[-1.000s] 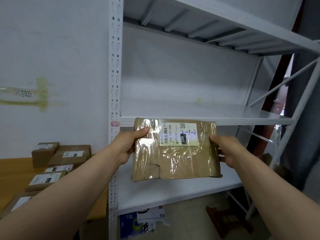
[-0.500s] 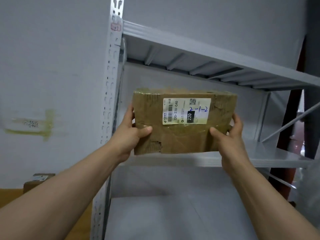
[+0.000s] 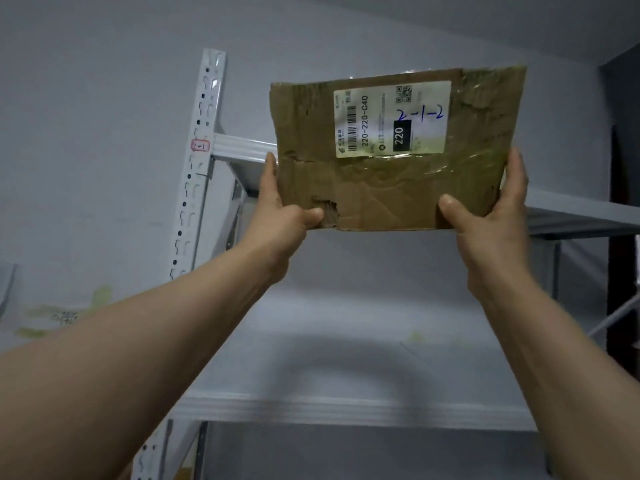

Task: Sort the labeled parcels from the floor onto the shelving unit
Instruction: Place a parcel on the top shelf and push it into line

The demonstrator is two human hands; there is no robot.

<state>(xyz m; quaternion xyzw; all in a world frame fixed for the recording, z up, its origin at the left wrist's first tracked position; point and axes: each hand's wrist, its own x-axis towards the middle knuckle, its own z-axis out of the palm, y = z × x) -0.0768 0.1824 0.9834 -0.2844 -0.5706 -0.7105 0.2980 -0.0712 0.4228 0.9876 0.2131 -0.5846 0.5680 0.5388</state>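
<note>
I hold a flat brown cardboard parcel [image 3: 381, 188] wrapped in clear tape up in front of the top shelf [image 3: 242, 150] of the white shelving unit. Its white label [image 3: 391, 119] reads "220-220-C40" and has "2-1-2" handwritten in blue. My left hand [image 3: 280, 209] grips the parcel's lower left corner, thumb beside a torn hole. My right hand [image 3: 491, 206] grips the lower right edge. The parcel's lower edge sits a little below the top shelf's front rail and hides part of it.
The slotted white upright post [image 3: 199, 161] stands at the left with a small red-framed tag [image 3: 201, 146]. A lower shelf [image 3: 346, 408] runs across below my forearms. Grey wall lies behind. A dark frame [image 3: 623, 202] rises at the far right.
Both hands have lifted the parcel from the level of the middle shelf up to the top shelf. The view has tilted upward, and the parcels on the floor are out of sight.
</note>
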